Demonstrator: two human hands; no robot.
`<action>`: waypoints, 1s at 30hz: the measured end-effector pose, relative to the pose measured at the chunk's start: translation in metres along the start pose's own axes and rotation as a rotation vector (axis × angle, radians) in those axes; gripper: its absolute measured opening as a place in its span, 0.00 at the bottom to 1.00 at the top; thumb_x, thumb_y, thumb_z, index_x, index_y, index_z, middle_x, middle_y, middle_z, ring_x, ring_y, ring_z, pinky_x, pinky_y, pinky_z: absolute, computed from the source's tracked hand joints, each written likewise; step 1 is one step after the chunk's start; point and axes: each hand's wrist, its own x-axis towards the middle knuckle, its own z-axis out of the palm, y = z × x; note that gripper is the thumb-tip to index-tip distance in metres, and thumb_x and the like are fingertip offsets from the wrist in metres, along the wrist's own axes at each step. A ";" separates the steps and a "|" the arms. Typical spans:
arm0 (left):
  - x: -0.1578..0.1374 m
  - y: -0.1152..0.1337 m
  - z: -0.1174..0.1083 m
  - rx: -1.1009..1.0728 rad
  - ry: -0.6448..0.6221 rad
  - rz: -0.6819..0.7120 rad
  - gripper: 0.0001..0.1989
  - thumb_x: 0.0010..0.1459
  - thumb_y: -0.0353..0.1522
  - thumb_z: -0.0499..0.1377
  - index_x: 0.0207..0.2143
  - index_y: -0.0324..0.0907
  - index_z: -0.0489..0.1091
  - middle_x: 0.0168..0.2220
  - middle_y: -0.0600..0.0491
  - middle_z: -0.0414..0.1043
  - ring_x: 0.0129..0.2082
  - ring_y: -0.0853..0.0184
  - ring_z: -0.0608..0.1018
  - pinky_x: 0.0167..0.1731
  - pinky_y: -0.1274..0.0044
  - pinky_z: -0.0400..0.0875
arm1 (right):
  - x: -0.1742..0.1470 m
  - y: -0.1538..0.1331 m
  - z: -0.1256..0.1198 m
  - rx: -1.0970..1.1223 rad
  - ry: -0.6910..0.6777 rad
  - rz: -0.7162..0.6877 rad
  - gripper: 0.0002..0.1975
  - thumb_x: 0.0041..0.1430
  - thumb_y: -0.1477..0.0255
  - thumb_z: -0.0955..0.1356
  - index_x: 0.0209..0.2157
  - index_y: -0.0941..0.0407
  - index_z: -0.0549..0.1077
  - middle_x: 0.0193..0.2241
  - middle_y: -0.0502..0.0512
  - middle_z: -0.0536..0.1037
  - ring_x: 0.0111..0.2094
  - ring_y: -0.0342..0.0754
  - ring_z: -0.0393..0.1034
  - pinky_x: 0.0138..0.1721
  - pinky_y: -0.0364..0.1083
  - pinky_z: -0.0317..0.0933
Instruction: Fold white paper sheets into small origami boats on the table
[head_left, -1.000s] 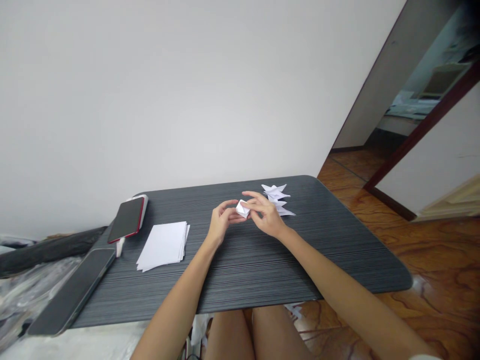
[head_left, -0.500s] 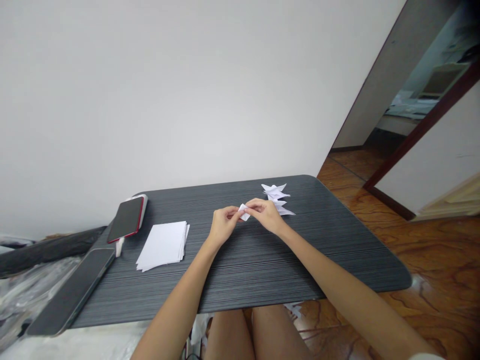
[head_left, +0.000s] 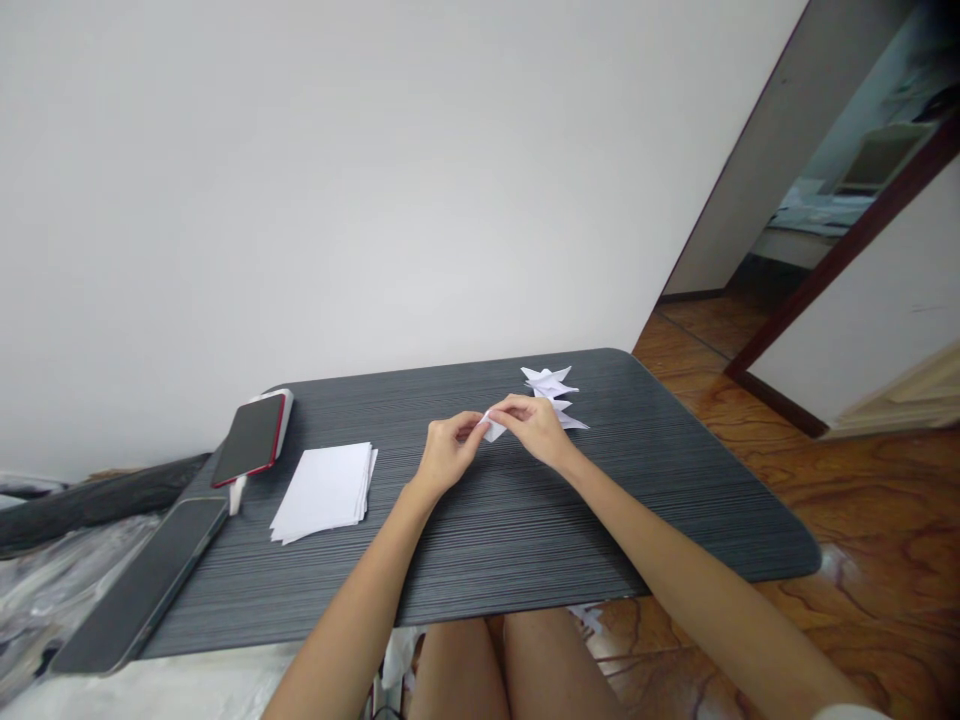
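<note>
A small piece of folded white paper [head_left: 493, 432] is pinched between my two hands, just above the dark table [head_left: 480, 560]. My left hand [head_left: 448, 450] grips its left side with thumb and fingertips. On its upper right, my right hand [head_left: 534, 425] has thumb and index finger closed on it. The fingers hide part of the paper, so its full shape cannot be made out. Right behind my right hand lie several folded white paper pieces with pointed tips [head_left: 551, 383], partly covered by that hand.
Left of my arms lies a stack of white square paper sheets [head_left: 326, 490]. A red-edged tablet or phone [head_left: 251, 437] rests on a white stand at the far left. Nearer me, a large dark phone [head_left: 142, 590] overlaps the table's left edge. A white wall [head_left: 420, 200] stands behind.
The fingers of both hands have shifted slightly on the folded paper, and less of its upper part shows. The sheets and pointed paper pieces have stayed put.
</note>
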 end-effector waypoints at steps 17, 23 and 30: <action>0.002 0.003 0.000 -0.291 -0.037 -0.209 0.16 0.47 0.38 0.58 0.35 0.34 0.67 0.25 0.49 0.74 0.23 0.65 0.77 0.26 0.76 0.72 | -0.001 -0.004 0.004 0.152 -0.023 0.175 0.11 0.47 0.65 0.66 0.25 0.60 0.67 0.11 0.44 0.64 0.11 0.36 0.56 0.12 0.38 0.48; 0.005 0.008 -0.001 -0.523 -0.104 -0.328 0.23 0.45 0.35 0.60 0.42 0.33 0.59 0.19 0.51 0.72 0.18 0.66 0.76 0.19 0.79 0.70 | 0.000 -0.006 0.000 0.260 -0.149 0.274 0.13 0.46 0.67 0.67 0.33 0.59 0.64 0.13 0.44 0.67 0.12 0.37 0.59 0.12 0.36 0.50; 0.004 0.011 0.000 -0.643 -0.078 -0.323 0.24 0.45 0.34 0.61 0.43 0.37 0.54 0.17 0.54 0.72 0.15 0.68 0.74 0.14 0.83 0.65 | -0.002 -0.013 -0.002 0.462 -0.207 0.341 0.14 0.45 0.73 0.68 0.35 0.57 0.62 0.12 0.39 0.62 0.11 0.33 0.53 0.13 0.34 0.43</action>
